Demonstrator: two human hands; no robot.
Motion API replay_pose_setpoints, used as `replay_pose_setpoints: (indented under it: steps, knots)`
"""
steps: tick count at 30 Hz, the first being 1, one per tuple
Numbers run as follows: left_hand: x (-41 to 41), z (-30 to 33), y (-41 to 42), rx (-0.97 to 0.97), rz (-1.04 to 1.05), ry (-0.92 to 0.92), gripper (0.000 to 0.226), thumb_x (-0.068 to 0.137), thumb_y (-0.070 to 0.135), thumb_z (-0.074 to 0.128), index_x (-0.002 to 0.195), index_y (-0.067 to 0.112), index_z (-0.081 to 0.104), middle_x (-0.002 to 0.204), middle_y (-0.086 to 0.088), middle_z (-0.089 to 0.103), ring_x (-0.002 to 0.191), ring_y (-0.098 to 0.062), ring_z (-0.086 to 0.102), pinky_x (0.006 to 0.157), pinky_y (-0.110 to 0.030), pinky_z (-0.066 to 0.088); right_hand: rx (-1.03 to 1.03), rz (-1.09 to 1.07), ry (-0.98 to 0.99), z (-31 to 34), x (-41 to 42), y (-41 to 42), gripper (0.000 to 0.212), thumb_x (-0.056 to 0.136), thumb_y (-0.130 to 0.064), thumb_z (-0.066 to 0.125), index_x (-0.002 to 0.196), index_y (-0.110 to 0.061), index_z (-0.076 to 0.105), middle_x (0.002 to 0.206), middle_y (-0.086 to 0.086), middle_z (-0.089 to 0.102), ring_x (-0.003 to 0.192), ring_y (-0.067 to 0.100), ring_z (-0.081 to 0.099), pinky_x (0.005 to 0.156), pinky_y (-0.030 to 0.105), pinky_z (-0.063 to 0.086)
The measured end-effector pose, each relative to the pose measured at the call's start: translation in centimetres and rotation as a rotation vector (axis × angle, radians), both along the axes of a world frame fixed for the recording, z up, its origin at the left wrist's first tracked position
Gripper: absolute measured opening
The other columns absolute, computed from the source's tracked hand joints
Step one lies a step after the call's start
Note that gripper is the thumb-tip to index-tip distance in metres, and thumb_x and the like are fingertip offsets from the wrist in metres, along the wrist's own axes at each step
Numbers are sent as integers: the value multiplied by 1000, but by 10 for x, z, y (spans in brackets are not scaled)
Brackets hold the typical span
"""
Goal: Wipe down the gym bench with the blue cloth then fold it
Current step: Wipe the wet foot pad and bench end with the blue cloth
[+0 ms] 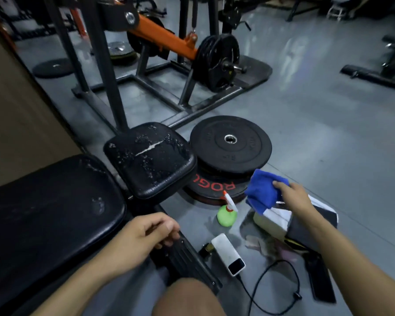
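The right hand pinches the blue cloth above the floor, clear of the droplet-covered gym bench seat pad, probably ready to wipe, while the left hand, loosely curled and holding nothing, rests at the bench frame.

Stacked weight plates beyond the grip, green spray bottle just beside, white power bank with black cable nearer, on grey floor.
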State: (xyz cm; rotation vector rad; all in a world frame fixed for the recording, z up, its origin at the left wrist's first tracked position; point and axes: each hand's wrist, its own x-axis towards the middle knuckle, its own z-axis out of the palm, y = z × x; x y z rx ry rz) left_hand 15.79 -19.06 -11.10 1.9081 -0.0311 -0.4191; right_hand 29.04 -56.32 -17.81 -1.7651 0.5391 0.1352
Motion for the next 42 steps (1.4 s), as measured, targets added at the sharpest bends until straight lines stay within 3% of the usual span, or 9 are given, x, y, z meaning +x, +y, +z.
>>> replay_pose_setpoints:
  steps: [6,9,15,19,25,31,36,38,42]
  knots:
    - [-32,51,30,-12,28,-87,25,100,28,53,100,12,73,97,-7,76,81,-14,71,75,-31,53,556,-121,21,55,-57,69,16,95,-30,56,105,-20,63,88,3,70,69,19,65,60,30,54]
    - [-55,61,49,35,72,-152,20,102,23,55,98,16,73,95,-5,76,81,-14,70,77,-34,53,604,-83,90,69,-72,98,30,93,-37,55,111,-14,64,85,7,74,66,21,69,57,29,55]
    - [-70,66,74,423,97,-369,14,98,39,58,93,34,70,89,19,73,85,-3,67,82,-34,54,146,-57,-219,119,-43,122,40,72,-50,72,88,-14,63,90,10,65,77,25,60,72,38,48]
    - [-58,66,84,496,121,-402,13,98,41,57,92,38,67,87,23,70,82,1,65,77,-31,54,-167,17,-417,140,-8,146,38,85,-45,71,89,-11,57,76,1,53,62,16,47,56,32,38]
    - [-41,57,105,535,185,-390,14,98,39,55,88,37,65,87,22,70,82,-1,65,75,-34,54,-441,250,-442,92,2,220,37,82,-56,68,80,-20,58,88,-2,61,88,20,55,77,35,44]
    - [-34,57,121,527,179,-407,16,99,41,55,87,36,65,87,20,70,80,-5,66,71,-34,53,-429,404,-567,54,-3,239,49,86,-66,47,109,-23,51,145,0,39,139,8,28,116,39,25]
    - [-25,57,136,494,221,-456,16,97,41,55,88,36,67,85,17,71,79,-9,67,69,-35,53,-433,519,-357,62,38,230,92,87,-59,62,158,-19,18,167,-3,11,154,15,10,124,41,15]
    - [-21,56,139,465,243,-466,16,97,40,56,87,37,67,83,15,71,76,-12,67,67,-36,53,-554,599,-264,75,60,233,90,91,-52,58,159,-14,14,168,1,12,154,14,10,120,31,13]
    - [-15,54,139,446,258,-494,15,97,37,58,86,35,67,81,14,71,74,-12,66,65,-33,52,-822,580,-172,93,68,255,80,93,-58,41,154,-8,28,162,13,29,146,30,30,115,41,26]
